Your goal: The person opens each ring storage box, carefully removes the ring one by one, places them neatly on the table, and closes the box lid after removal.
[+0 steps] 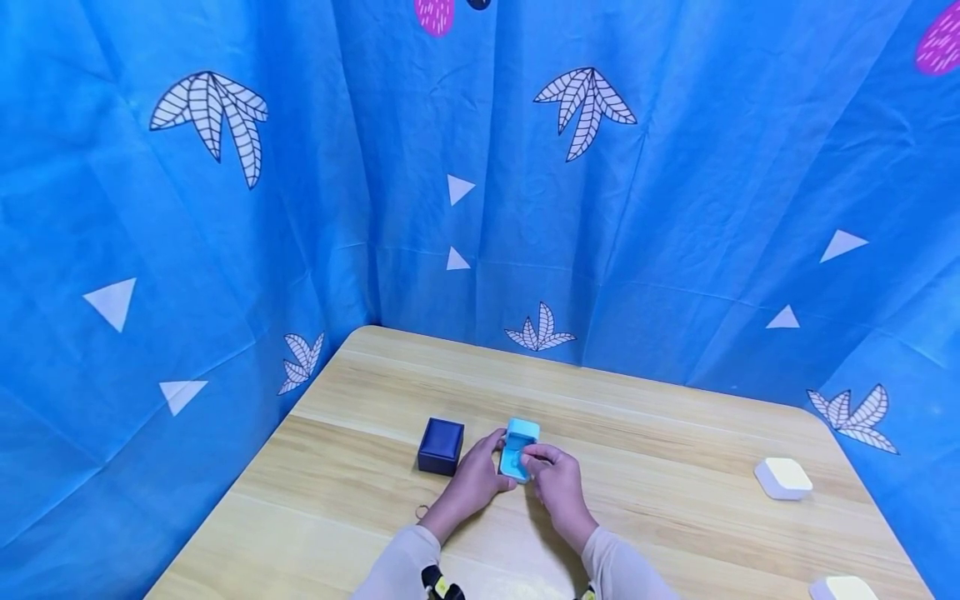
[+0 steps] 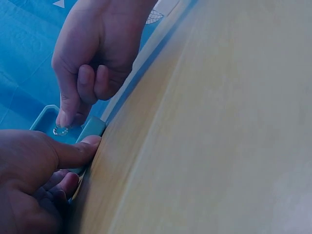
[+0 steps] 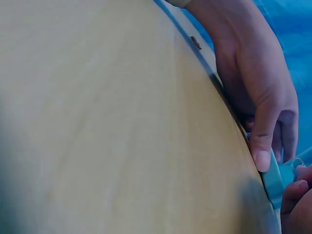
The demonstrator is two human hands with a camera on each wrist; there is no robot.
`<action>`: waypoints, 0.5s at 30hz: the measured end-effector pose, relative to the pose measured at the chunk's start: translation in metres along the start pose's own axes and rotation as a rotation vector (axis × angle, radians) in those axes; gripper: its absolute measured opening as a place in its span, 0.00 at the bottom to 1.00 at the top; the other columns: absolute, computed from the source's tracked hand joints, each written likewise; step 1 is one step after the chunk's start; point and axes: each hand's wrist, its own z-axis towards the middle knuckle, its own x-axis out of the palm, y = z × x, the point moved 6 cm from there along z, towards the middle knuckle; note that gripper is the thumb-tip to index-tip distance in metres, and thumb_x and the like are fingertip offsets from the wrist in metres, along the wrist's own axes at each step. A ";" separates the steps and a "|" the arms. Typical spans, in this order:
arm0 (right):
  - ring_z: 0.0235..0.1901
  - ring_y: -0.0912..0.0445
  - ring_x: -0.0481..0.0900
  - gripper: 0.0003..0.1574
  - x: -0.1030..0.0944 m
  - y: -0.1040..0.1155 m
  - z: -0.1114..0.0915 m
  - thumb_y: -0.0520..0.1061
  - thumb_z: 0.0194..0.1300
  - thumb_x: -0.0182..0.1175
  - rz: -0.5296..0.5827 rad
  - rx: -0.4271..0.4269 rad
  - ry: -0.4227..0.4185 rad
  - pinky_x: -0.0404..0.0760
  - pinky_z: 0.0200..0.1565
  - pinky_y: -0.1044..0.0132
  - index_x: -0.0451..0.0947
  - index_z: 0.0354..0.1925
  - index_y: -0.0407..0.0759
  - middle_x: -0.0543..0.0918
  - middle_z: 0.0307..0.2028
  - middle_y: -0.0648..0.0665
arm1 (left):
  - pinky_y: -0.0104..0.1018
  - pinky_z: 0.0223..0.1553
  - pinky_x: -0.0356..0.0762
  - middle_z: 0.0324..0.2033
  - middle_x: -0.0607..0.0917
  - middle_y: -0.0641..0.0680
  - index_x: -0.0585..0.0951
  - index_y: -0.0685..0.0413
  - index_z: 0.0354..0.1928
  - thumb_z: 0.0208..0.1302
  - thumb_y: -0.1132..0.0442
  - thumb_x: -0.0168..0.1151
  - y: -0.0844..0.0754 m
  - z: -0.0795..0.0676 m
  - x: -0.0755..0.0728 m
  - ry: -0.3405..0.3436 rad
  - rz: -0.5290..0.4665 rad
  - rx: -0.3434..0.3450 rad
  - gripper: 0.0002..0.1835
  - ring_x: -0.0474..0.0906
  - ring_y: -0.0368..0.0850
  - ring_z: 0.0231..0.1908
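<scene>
A small turquoise ring box [image 1: 522,429] stands on the table with its lid up. My left hand [image 1: 474,482] grips it from the left, the thumb along its near side and the other fingers toward the far side. Over the box's opening, my right hand [image 1: 561,486] pinches a ring [image 2: 60,130] between thumb and forefinger. The ring shows as a small band with a beaded look, right at the box's inside. In the right wrist view, the left thumb [image 3: 262,160] presses on the box edge.
A closed navy box [image 1: 441,446] sits just left of my left hand. Another ring [image 1: 422,511] lies near my left wrist. Two white rounded blocks, one farther back [image 1: 783,479] and one nearer [image 1: 843,588], are at the right. A blue curtain [image 1: 480,208] hangs behind the wooden table [image 1: 675,517].
</scene>
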 end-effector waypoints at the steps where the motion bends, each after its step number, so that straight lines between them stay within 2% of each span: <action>1: 0.11 0.61 0.62 0.11 0.001 0.000 -0.001 0.38 0.67 0.65 0.005 0.000 0.007 0.63 0.14 0.71 0.84 0.45 0.32 0.69 0.13 0.52 | 0.50 0.56 0.76 0.57 0.82 0.57 0.69 0.53 0.71 0.50 0.66 0.79 0.000 0.000 0.000 0.000 -0.001 -0.004 0.45 0.75 0.43 0.39; 4: 0.11 0.61 0.62 0.12 0.002 -0.001 -0.003 0.38 0.67 0.65 0.011 0.005 0.024 0.63 0.14 0.72 0.83 0.45 0.30 0.68 0.12 0.53 | 0.49 0.56 0.76 0.57 0.82 0.57 0.69 0.53 0.72 0.50 0.66 0.79 0.000 0.000 0.000 -0.001 0.003 -0.005 0.45 0.75 0.42 0.38; 15: 0.10 0.64 0.60 0.12 -0.001 0.004 -0.017 0.37 0.67 0.63 -0.010 0.032 0.084 0.60 0.14 0.73 0.83 0.45 0.29 0.71 0.14 0.53 | 0.51 0.58 0.75 0.56 0.82 0.59 0.69 0.55 0.71 0.48 0.68 0.79 -0.001 0.000 -0.001 -0.008 0.005 0.010 0.45 0.76 0.46 0.42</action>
